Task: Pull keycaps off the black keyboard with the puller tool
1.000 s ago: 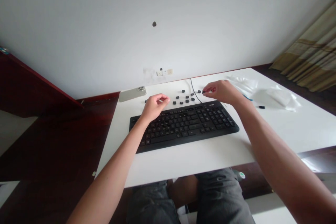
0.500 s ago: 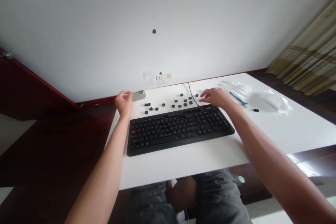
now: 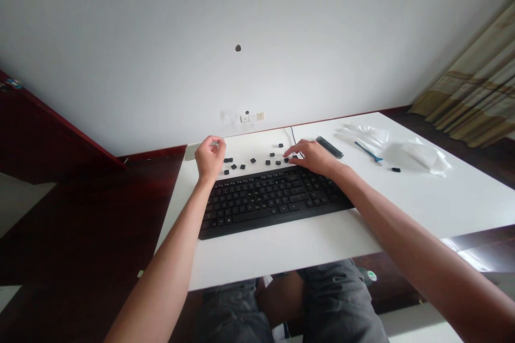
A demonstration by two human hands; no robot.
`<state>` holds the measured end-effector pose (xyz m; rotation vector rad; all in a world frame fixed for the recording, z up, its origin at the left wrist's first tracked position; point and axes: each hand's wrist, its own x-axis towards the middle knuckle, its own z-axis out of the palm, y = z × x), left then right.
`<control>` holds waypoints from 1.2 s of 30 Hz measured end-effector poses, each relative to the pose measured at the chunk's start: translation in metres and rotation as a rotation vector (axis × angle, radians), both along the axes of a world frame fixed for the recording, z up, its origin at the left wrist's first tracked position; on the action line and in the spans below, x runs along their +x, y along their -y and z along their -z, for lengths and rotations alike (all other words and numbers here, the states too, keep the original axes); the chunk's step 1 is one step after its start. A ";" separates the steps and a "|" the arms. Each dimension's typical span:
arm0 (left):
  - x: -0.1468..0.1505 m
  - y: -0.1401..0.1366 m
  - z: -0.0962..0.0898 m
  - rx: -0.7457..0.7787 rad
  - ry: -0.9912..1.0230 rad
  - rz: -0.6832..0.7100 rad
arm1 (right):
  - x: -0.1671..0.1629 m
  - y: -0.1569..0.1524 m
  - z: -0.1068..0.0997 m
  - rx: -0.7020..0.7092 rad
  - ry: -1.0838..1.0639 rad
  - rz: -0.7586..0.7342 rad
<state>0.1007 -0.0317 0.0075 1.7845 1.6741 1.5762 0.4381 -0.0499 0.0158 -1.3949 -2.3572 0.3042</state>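
A person's right hand (image 3: 311, 156) reaches down among loose keys (image 3: 253, 160) behind a black keyboard (image 3: 257, 203) on a white desk (image 3: 273, 249), thumb and fingers slightly parted beside one key; whether they touch it cannot be told. The left hand (image 3: 210, 158), raised over the keyboard's far left corner, is curled, fingertips close to the thumb; whether it holds anything is unclear. At right lies a blue tool (image 3: 368, 153).

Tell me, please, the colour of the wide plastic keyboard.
The keyboard is black, best seen in the head view.
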 end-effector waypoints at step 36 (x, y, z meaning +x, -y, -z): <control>0.015 0.008 0.004 -0.047 -0.178 0.183 | -0.039 0.042 -0.020 -0.083 0.002 -0.400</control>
